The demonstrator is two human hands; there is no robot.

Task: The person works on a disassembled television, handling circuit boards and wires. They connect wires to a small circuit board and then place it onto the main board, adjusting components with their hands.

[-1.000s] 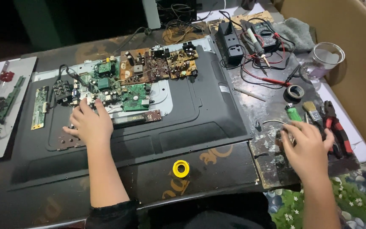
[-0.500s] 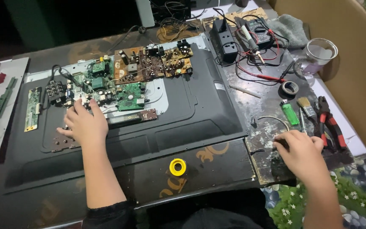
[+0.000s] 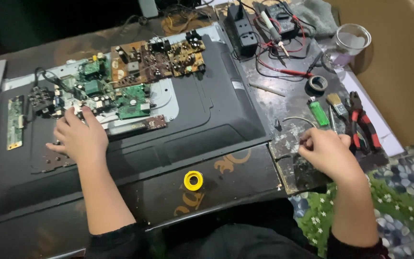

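Right hand comes off the tool pile; left hand stays planted on the boards

The right hand [image 3: 329,153] has drawn back from the pliers [image 3: 362,122] and green lighter [image 3: 319,112] toward the tabletop [image 3: 293,103] edge, its grip pinched narrow around something too small to tell. The left hand [image 3: 78,139] still lies flat, fingers spread and holding nothing, on the green circuit board [image 3: 130,103] on the open television back [image 3: 207,120]; a yellow tape roll [image 3: 193,180] sits untouched below.

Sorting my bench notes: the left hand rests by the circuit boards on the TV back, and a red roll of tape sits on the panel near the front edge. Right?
Not quite: the roll of tape is yellow, not red, as the head view shows. The left hand does rest by the circuit boards.
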